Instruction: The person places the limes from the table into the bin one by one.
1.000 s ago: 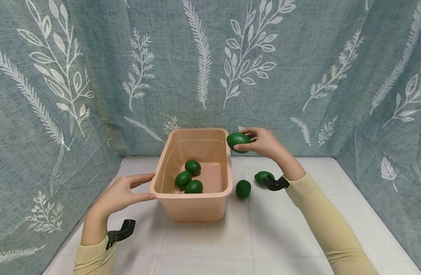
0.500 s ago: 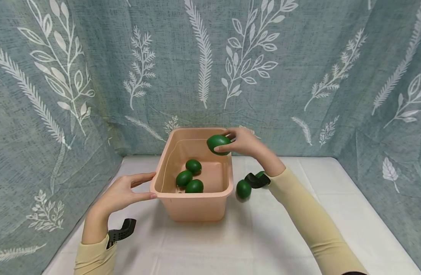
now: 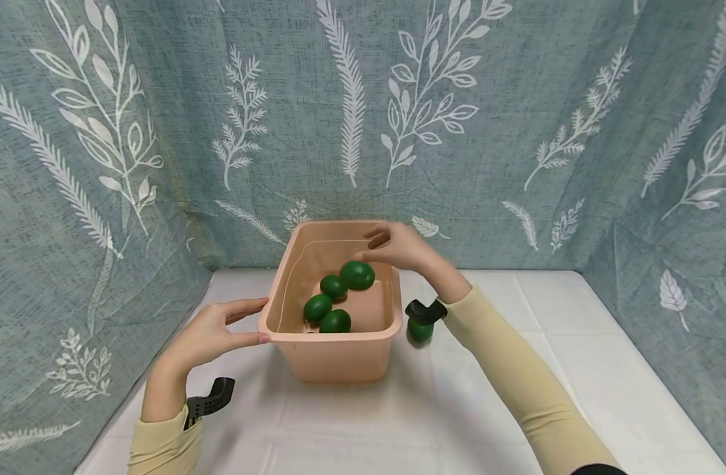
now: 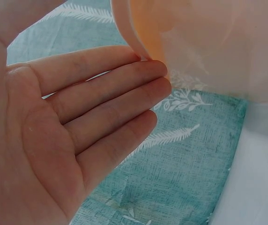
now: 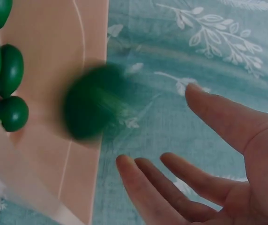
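Observation:
My right hand (image 3: 392, 245) is over the back right of a peach plastic bin (image 3: 339, 359), with fingers and thumb spread apart and nothing between them. Just below the fingertips is a green lime (image 3: 357, 275), blurred in the right wrist view, in mid-air inside the bin. Several other dark green limes (image 3: 334, 321) lie together on the bin floor. At the bin's front left corner my left hand (image 3: 211, 333) touches the rim; its fingers (image 4: 110, 89) are nearly straight in the left wrist view.
Outside the bin's right wall another lime (image 3: 420, 331) lies on the white tabletop (image 3: 517, 369), partly covered by the black wrist mount (image 3: 425, 312). A leaf-patterned blue-green cloth (image 3: 363, 132) hangs behind and along the sides.
My right hand has moved left from beside the bin to over it and let go of the lime, which has dropped below the fingers. The left hand stays at the rim.

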The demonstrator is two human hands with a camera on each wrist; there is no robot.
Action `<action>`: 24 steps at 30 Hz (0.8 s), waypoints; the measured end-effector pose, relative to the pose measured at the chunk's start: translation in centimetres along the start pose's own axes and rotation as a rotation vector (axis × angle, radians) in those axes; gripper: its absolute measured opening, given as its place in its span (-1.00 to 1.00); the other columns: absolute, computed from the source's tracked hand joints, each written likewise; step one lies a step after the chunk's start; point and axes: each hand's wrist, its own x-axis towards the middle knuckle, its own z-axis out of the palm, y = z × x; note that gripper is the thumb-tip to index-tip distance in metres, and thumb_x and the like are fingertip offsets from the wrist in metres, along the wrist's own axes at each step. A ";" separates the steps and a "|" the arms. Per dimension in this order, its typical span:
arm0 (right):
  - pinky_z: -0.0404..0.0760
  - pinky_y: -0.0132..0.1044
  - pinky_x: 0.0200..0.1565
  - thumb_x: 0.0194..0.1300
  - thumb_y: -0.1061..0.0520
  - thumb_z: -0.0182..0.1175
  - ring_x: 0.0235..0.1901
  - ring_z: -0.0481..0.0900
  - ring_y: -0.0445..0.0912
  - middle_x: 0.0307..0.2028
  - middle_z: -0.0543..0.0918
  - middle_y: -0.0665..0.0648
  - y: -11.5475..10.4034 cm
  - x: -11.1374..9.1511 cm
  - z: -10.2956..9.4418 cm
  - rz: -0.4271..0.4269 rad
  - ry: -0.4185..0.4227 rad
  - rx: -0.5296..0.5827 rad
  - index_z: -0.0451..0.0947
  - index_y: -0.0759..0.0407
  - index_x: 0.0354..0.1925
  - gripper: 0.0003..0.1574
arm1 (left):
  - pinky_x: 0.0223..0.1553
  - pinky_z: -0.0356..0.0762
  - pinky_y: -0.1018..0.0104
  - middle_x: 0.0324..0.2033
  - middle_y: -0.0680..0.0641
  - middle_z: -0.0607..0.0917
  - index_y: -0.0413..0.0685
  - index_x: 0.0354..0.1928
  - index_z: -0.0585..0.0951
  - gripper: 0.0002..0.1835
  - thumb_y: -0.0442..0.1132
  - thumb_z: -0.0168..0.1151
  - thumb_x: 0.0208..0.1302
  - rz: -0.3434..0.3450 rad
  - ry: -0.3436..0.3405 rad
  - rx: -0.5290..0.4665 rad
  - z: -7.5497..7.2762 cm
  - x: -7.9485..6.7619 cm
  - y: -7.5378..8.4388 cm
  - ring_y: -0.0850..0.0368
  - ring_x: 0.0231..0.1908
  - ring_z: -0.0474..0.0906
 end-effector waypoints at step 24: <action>0.54 0.05 0.09 0.23 -0.18 0.25 0.17 0.44 0.15 0.15 0.53 0.26 9.6 -4.5 -3.7 0.112 0.099 -0.003 0.38 0.13 0.27 -0.25 | 0.21 0.39 -0.12 0.20 -0.09 0.53 -0.04 0.28 0.45 -0.30 0.07 0.36 0.12 0.005 -0.007 -0.001 0.1 0.0 0.4 -0.13 0.25 0.40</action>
